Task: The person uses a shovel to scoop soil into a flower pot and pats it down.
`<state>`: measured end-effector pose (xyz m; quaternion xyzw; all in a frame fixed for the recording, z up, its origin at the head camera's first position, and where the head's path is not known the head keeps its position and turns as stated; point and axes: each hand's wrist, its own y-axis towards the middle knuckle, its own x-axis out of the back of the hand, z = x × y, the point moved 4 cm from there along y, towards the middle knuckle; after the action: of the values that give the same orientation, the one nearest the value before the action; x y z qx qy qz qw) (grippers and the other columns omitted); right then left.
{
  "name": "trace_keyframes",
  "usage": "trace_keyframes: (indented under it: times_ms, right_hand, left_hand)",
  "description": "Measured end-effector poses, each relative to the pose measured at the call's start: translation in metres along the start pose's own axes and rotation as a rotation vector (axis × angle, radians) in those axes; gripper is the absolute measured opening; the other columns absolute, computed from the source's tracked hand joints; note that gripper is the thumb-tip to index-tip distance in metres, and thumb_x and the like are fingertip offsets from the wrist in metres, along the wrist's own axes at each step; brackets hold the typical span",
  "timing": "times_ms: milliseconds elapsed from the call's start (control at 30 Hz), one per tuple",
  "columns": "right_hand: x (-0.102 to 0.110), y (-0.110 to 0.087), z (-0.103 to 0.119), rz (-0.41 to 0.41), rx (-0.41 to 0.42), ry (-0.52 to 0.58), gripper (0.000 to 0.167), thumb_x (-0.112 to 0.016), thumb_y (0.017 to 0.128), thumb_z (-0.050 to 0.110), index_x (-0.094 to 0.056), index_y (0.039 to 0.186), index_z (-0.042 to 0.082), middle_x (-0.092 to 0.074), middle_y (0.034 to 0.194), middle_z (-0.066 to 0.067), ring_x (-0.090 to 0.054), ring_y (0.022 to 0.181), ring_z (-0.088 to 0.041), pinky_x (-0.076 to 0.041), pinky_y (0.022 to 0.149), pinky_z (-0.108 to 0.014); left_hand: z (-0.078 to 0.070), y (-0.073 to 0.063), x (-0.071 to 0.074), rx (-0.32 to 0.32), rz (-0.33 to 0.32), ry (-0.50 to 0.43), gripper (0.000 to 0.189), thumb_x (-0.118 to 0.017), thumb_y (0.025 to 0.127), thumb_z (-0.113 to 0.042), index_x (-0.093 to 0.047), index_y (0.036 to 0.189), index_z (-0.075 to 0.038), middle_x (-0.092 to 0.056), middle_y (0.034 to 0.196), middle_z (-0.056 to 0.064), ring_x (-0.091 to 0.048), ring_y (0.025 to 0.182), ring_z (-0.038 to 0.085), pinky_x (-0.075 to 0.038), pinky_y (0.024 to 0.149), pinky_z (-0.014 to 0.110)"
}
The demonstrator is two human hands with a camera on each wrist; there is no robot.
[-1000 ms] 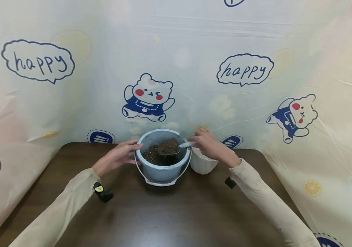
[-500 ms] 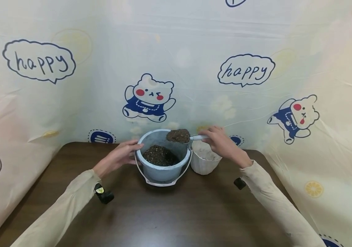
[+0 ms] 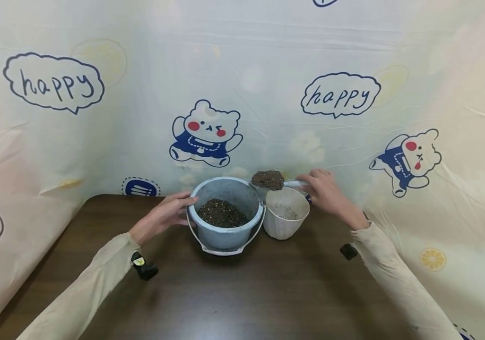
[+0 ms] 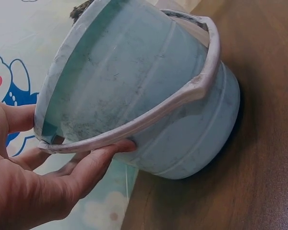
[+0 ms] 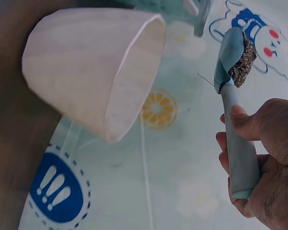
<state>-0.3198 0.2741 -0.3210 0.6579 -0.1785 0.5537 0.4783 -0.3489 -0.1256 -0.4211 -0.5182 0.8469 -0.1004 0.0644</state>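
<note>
A light blue bucket (image 3: 225,240) with dark soil (image 3: 221,215) inside stands at the back of the table. My left hand (image 3: 163,215) grips its left rim; in the left wrist view the thumb lies at the rim and the fingers reach under the bucket handle (image 4: 177,98). My right hand (image 3: 329,191) holds a small garden trowel (image 5: 240,148) by its grey-blue handle. Heaped soil (image 3: 268,180) fills the trowel's scoop, which is raised over the gap between the bucket and a white pot (image 3: 285,227). Some greyish material lies in the pot, too small to make out.
Both containers stand side by side on a dark brown wooden table (image 3: 225,293), close to its back edge. Behind and beside it hangs a printed cloth (image 3: 259,118) with bears and lettering.
My right hand has lifted the trowel of soil out of the bucket and moved it right, towards the white pot. The left hand has stayed at the bucket's rim.
</note>
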Motion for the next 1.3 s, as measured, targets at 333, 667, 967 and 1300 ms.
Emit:
trace_keyframes:
  times_ms: [333,667,967,1300]
  right_hand:
    - [0.007,-0.031,-0.023,-0.07,-0.029,-0.063,0.02,-0.074,0.093,0.001,-0.075,0.113,0.001,-0.063,0.087,-0.013,-0.051,0.084,-0.035,-0.03,0.074,-0.047]
    - [-0.001,-0.049,-0.028,-0.054,-0.073,-0.2,0.017,-0.075,0.092,0.003,-0.076,0.109,0.001,-0.057,0.087,-0.014,-0.046,0.085,-0.035,-0.031,0.074,-0.053]
    - [-0.018,-0.049,-0.018,-0.245,0.129,-0.526,0.016,-0.083,0.08,-0.006,-0.073,0.089,0.003,-0.052,0.084,-0.018,-0.046,0.082,-0.036,-0.039,0.073,-0.052]
    - [-0.016,-0.042,-0.008,-0.195,0.119,-0.701,0.014,-0.068,0.092,-0.013,-0.064,0.095,0.0,-0.052,0.093,-0.022,-0.047,0.092,-0.038,-0.042,0.088,-0.055]
  left_hand:
    - [0.002,0.003,-0.002,-0.044,-0.039,0.066,0.061,-0.05,0.112,-0.03,-0.03,0.164,-0.004,-0.038,0.156,0.029,-0.063,0.105,0.022,-0.061,0.088,0.042]
    - [0.004,0.001,-0.003,-0.059,-0.09,0.057,0.062,-0.051,0.111,-0.03,-0.03,0.164,-0.004,-0.041,0.153,0.03,-0.067,0.095,0.02,-0.062,0.08,0.036]
    - [0.004,0.002,-0.003,-0.047,-0.09,0.061,0.063,-0.051,0.111,-0.032,-0.03,0.165,-0.006,-0.038,0.157,0.029,-0.063,0.101,0.02,-0.062,0.083,0.038]
    - [0.004,0.001,-0.003,-0.046,-0.097,0.057,0.062,-0.051,0.111,-0.031,-0.031,0.165,-0.006,-0.038,0.156,0.028,-0.063,0.098,0.019,-0.061,0.083,0.038]
